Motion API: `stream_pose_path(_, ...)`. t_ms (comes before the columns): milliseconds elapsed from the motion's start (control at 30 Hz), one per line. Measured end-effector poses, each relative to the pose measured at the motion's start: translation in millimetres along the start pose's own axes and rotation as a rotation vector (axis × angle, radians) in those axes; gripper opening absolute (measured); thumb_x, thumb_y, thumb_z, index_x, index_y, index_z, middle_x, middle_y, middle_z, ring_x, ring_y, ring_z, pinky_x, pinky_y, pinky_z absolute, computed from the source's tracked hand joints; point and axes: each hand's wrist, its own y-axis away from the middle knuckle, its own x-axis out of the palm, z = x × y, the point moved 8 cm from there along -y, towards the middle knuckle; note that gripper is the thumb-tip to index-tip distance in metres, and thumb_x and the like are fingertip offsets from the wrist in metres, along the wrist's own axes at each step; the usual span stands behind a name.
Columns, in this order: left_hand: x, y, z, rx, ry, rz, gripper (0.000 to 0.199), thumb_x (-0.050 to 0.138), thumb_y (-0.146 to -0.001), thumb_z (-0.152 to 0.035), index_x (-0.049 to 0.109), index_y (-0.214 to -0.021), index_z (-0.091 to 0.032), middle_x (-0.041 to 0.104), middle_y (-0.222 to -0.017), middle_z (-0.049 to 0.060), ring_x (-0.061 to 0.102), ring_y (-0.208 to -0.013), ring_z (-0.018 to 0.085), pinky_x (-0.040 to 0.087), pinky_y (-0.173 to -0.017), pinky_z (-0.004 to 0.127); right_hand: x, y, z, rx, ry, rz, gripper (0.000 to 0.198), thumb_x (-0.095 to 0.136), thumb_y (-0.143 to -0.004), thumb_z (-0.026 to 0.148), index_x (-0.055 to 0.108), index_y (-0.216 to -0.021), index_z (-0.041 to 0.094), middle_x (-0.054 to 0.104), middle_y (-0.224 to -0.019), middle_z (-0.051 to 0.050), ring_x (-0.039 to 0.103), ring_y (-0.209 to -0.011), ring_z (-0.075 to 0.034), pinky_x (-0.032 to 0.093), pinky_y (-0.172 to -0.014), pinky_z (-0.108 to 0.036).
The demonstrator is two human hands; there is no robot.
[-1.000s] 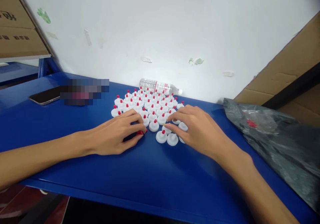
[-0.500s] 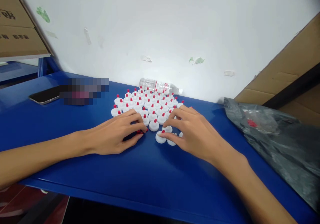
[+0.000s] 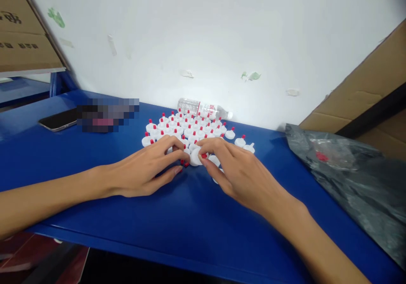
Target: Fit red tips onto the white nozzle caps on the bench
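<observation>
Between the thumb and fingers of my right hand is the small red tip of a round white nozzle cap, tilted toward my left hand. My left hand rests on the table with its fingers curled round a few small red caps, partly hidden by the fingers. Just beyond both hands, several white nozzle caps with red tips stand upright in a tight cluster. A white nozzle cap without a red tip sits right of the cluster. Other white pieces are partly covered by my right hand.
A clear plastic bottle lies against the wall behind the cluster. At the left are a phone and a blurred-out item. A dark plastic bag with a small clear bag covers the table's right side, beside cardboard.
My right hand has moved left and has tilted up a red-tipped white nozzle cap, bringing it close to my left hand. My left hand has barely moved.
</observation>
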Motion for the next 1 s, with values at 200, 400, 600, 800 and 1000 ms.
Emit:
stream_pose_path(200, -7, 1, -5, 0.040, -0.014, -0.054, 0.031, 0.048, -0.102, -0.017, 0.055, -0.132, -0.020, 0.054, -0.118, 0.010, 0.053, -0.102, 0.021, 0.049, -0.088, 0.034, 1, 1, 3, -0.045, 0.009, 0.001, 0.015, 0.048, -0.104, 0.013, 0.058, -0.113, 0.017, 0.069, -0.121, -0.012, 0.067, -0.109, -0.021, 0.056, -0.094, -0.038)
stream_pose_path(400, -9, -1, -14, 0.109, -0.036, -0.075, 0.018, 0.052, -0.102, -0.023, 0.057, -0.119, -0.017, 0.055, -0.114, 0.010, 0.054, -0.101, 0.022, 0.048, -0.088, 0.035, -1, -1, 22, -0.190, 0.047, -0.062, 0.022, 0.052, -0.099, 0.006, 0.067, -0.114, 0.013, 0.072, -0.109, -0.010, 0.067, -0.098, -0.020, 0.057, -0.090, -0.035)
stream_pose_path(600, -6, 0, -22, 0.196, -0.045, -0.106, 0.012, 0.054, -0.104, -0.029, 0.057, -0.103, -0.017, 0.058, -0.105, 0.008, 0.054, -0.090, 0.020, 0.047, -0.081, 0.034, -4, -2, 37, -0.240, 0.027, -0.116, 0.017, 0.055, -0.101, 0.009, 0.070, -0.108, 0.013, 0.074, -0.101, -0.007, 0.070, -0.091, -0.018, 0.057, -0.084, -0.031)
stream_pose_path(800, -13, 1, -23, 0.195, 0.008, -0.140, 0.010, 0.047, -0.104, -0.018, 0.057, -0.103, -0.018, 0.058, -0.097, 0.006, 0.052, -0.086, 0.020, 0.045, -0.078, 0.033, -2, -1, 31, -0.214, 0.050, -0.102, 0.020, 0.057, -0.103, 0.016, 0.063, -0.122, 0.017, 0.074, -0.115, -0.005, 0.071, -0.101, -0.018, 0.054, -0.086, -0.032)
stream_pose_path(1000, -18, 2, -22, 0.176, 0.005, -0.218, 0.007, 0.054, -0.101, -0.018, 0.056, -0.107, -0.016, 0.059, -0.096, 0.006, 0.053, -0.085, 0.020, 0.045, -0.079, 0.035, 3, -1, 30, -0.222, 0.088, -0.095, 0.017, 0.059, -0.105, 0.027, 0.061, -0.117, 0.016, 0.076, -0.100, -0.001, 0.071, -0.086, -0.016, 0.049, -0.076, -0.032)
